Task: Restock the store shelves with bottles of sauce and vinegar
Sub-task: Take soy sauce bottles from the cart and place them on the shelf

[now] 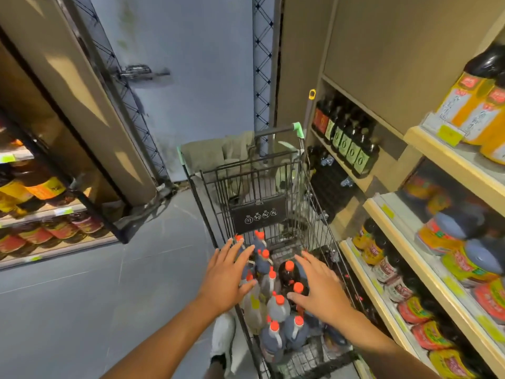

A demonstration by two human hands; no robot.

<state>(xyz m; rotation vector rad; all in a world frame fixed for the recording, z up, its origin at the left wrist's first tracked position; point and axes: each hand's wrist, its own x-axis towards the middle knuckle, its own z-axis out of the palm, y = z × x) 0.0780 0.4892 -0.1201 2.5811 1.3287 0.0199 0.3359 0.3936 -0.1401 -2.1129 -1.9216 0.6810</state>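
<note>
A black wire shopping cart (210, 203) stands in the aisle in front of me. Inside it stand several jug bottles with orange-red caps (278, 307), some dark, some pale. My left hand (228, 274) hovers over the cart's left side with fingers spread and straight, above the bottles there. My right hand (319, 285) is spread flat over the bottles on the right, beside a dark round bottle (288, 272). Neither hand grips anything. Whether the fingertips touch the bottles I cannot tell.
Wooden shelves (404, 272) on the right hold rows of sauce bottles and jars, close to the cart's right side. Another stocked shelf (49, 222) runs along the left. A grey door (177, 77) closes the aisle ahead. Grey floor (82, 296) lies left of the cart.
</note>
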